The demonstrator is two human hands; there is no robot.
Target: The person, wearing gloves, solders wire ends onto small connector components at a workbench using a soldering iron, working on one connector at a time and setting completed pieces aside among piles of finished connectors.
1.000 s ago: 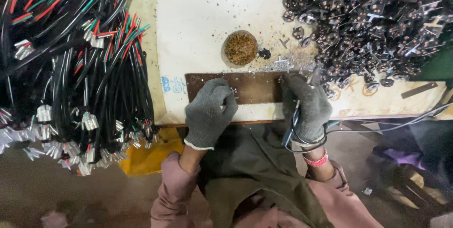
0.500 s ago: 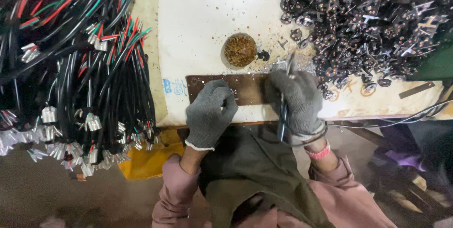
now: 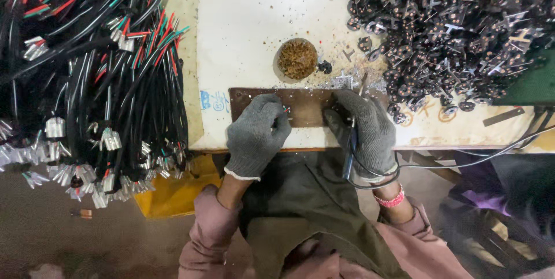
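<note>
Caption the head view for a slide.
Gloved left hand pins wire ends on a brown plate; right hand grips a soldering iron.

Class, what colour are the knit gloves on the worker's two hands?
Grey, both the left glove and right glove; the head view shows it.

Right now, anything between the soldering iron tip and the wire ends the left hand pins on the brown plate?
Nothing visible. The right hand holds the soldering iron over the brown plate; the left hand pins the wire ends, with bare plate between them.
</note>
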